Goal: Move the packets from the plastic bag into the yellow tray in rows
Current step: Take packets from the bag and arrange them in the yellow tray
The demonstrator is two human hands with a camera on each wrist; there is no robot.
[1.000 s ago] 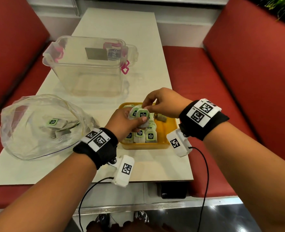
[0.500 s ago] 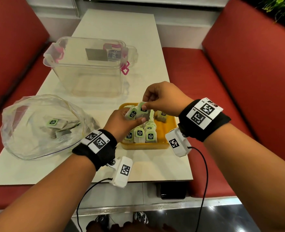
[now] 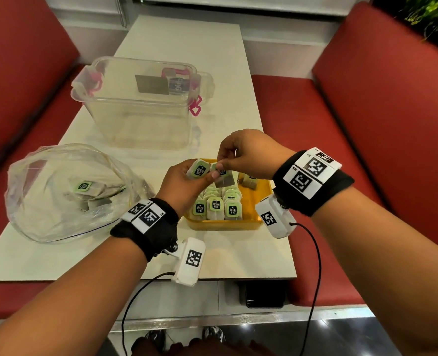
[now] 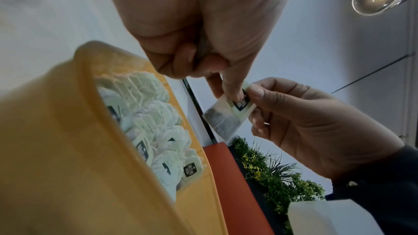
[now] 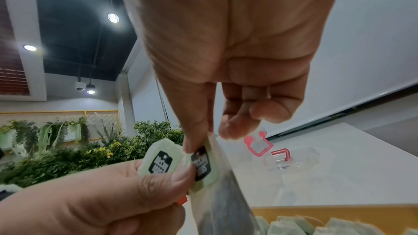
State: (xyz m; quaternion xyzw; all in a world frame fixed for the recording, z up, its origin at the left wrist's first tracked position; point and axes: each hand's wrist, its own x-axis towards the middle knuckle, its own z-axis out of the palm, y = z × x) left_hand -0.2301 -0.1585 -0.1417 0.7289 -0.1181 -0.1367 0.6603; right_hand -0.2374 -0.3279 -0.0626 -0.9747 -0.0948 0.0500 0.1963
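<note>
Over the yellow tray (image 3: 225, 224) my left hand (image 3: 207, 174) grips two green-tagged tea packets. One packet (image 3: 199, 170) sits in its fingers. The other packet (image 3: 224, 179) hangs down, its tag also pinched by the thumb and forefinger of my right hand (image 3: 224, 163). The right wrist view shows both tags (image 5: 158, 163) (image 5: 202, 165) side by side under my left thumb. The left wrist view shows that hanging packet (image 4: 228, 113) between the two hands. Rows of packets (image 3: 215, 206) stand in the tray's near left part. The plastic bag (image 3: 58, 191) lies to the left with several packets inside.
A clear plastic container (image 3: 140, 104) with pink clips stands behind the tray and bag. A loose packet (image 3: 250, 179) lies at the tray's far right. The tray sits near the table's right edge (image 3: 277, 176); red benches flank the table.
Both hands have lifted a little above the tray. The packet held by both hands now hangs clear of the other one, its bag dangling over the rows.
</note>
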